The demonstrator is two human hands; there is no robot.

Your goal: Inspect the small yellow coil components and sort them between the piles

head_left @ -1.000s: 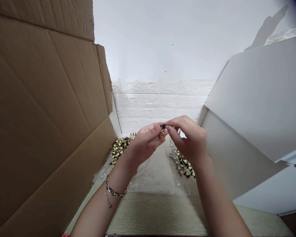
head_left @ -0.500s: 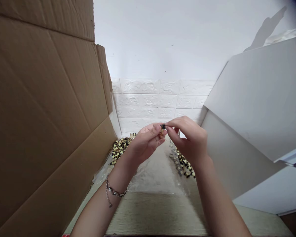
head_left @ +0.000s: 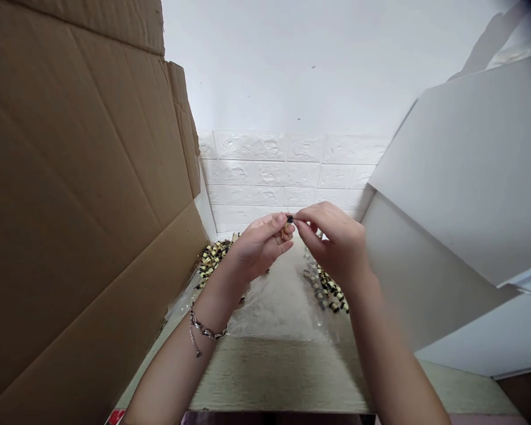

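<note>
My left hand [head_left: 263, 242] holds a small wire-wound coil [head_left: 289, 219] with a black base between thumb and fingertips, above the plastic sheet. Thin copper-coloured wires hang from the coil against the left fingers. Close against its right side, the thumb and index finger of my right hand [head_left: 334, 236] are pinched together at what looks like a thin wire of the coil. The fingertips hide most of that wire. Below the hands lie a left pile of black and yellow coils [head_left: 212, 260] and a right pile of similar coils [head_left: 331, 290].
Clear plastic sheeting [head_left: 278, 313] covers part of the pale wooden tabletop [head_left: 274, 372]. A tall cardboard panel [head_left: 84, 177] stands at the left, and white panels [head_left: 460, 165] stand at the right. Behind is a white brick-patterned wall [head_left: 269, 171].
The right fingertips have shifted slightly from the coil's black base to its right edge. The left hand keeps its hold. The whole view has tilted a little.
</note>
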